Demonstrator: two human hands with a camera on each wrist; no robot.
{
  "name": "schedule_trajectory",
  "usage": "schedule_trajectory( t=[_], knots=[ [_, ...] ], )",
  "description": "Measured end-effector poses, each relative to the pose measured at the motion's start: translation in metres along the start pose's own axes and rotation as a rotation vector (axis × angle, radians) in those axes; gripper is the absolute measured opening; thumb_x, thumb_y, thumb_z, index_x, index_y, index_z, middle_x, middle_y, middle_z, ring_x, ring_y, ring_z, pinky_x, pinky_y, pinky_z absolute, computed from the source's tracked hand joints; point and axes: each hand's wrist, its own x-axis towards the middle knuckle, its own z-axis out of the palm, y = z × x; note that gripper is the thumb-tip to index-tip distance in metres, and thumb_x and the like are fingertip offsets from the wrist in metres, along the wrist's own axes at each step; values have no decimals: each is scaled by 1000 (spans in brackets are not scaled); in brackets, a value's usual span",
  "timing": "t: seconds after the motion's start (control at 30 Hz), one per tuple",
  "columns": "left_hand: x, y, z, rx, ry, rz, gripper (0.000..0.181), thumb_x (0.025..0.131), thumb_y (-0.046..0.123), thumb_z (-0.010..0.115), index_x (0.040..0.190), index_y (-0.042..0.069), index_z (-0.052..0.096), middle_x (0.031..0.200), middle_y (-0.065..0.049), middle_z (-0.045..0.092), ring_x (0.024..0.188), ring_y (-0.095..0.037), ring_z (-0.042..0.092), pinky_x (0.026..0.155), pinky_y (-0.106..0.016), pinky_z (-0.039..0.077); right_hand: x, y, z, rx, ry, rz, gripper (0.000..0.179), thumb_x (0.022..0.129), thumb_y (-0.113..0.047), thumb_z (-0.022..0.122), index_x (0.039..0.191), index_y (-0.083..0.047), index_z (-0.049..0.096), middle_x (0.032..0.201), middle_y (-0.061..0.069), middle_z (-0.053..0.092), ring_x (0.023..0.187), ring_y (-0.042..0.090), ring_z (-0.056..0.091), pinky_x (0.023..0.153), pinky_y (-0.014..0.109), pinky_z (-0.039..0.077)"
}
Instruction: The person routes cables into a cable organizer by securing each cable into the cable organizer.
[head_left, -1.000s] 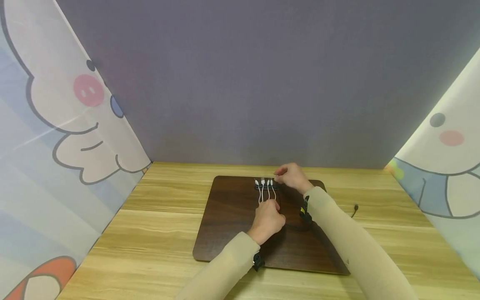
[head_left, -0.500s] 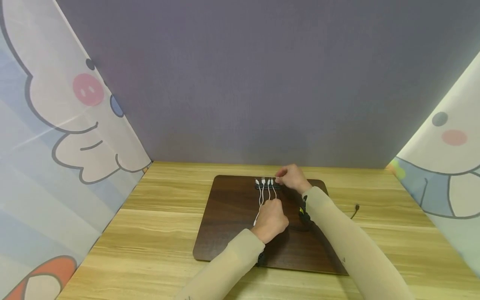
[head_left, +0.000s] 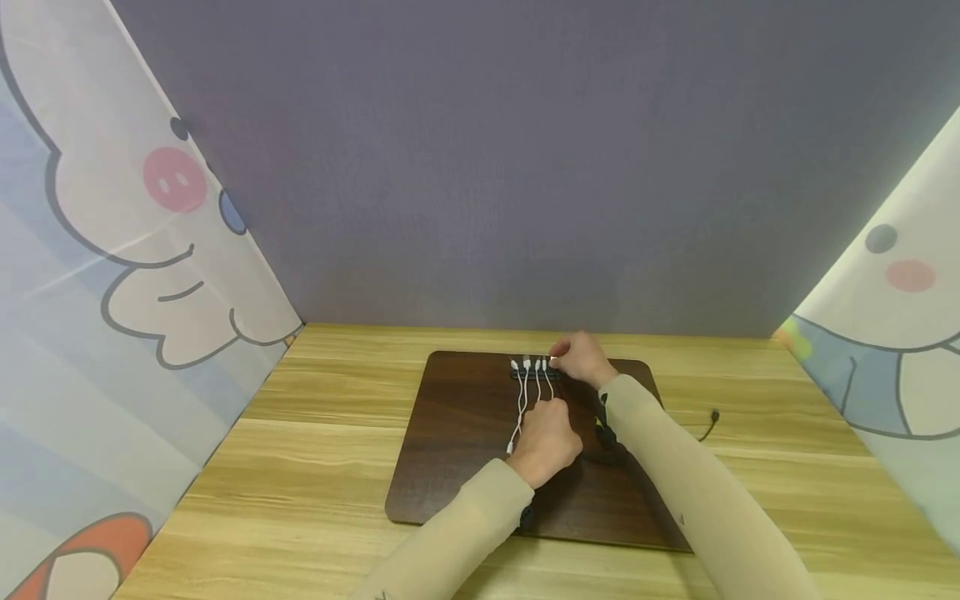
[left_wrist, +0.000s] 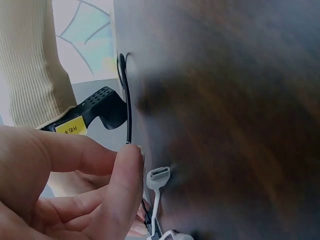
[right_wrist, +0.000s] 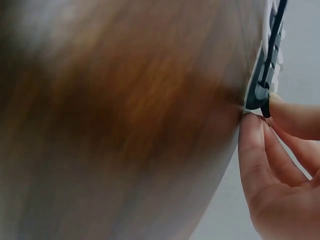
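A dark cable holder strip [head_left: 517, 375] lies along the far edge of a dark brown wooden board [head_left: 442, 450], with several white charging cables [head_left: 518, 398] standing in its slots. My left hand [head_left: 547, 442] is over the middle of the board, pinching a black cable [left_wrist: 128, 110] between thumb and finger. At the strip's right end, my right hand [head_left: 583, 360] pinches the same dark line of cable close to the last slot; its fingertips hide the cable's tip. In the left wrist view, a white USB-C plug [left_wrist: 159, 175] shows below the left fingertips.
The board rests on a light wood-grain table [head_left: 315, 400]. A black plug end [head_left: 714, 414] lies on the table beyond the board's right edge. Behind stands a grey partition [head_left: 480, 208], and cartoon-printed curtains [head_left: 150, 275] hang on both sides.
My left hand has shifted a little right and toward me, uncovering a white cable's lower end beside it. My right hand has sunk slightly at the strip's right end.
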Motion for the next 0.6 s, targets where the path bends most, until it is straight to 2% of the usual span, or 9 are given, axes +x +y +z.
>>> schedule_trajectory(
  t=[0.2,0.37,0.47,0.53,0.6],
  knots=[
    [1,0,3,-9,-17,-22,22,76,-5,68,62,9,58,53,-2,48,46,-16,40,39,-30,35,-4,2,-1,-17,-1,-25,25,95,-9,70,115,6,71,110,22,70,101,37,66,86,48,54],
    [0,-5,0,-46,-21,-7,36,76,-5,65,55,14,43,51,5,32,46,-13,29,40,-27,26,-10,2,-4,-24,3,-54,24,96,-11,69,115,5,70,108,20,70,99,36,66,84,48,54],
    [-1,-11,-6,-59,5,40,22,77,-5,65,61,9,56,55,3,44,47,-11,35,44,-25,33,-14,-1,-6,-18,4,-74,21,96,-8,68,112,5,70,108,20,70,100,36,66,85,49,54],
    [-2,-15,-11,-80,12,61,9,78,-5,66,75,4,66,63,-1,56,48,-11,43,48,-26,41,-18,-3,-6,-15,-1,-84,18,96,-7,68,110,5,71,108,19,70,100,36,66,85,49,54],
    [-4,-19,-15,-111,6,64,9,80,-4,66,87,0,69,66,-5,63,47,-12,52,49,-28,47,-23,-5,-6,-18,-13,-92,16,96,-5,68,108,5,71,107,18,70,98,35,66,84,49,54]
  ],
)
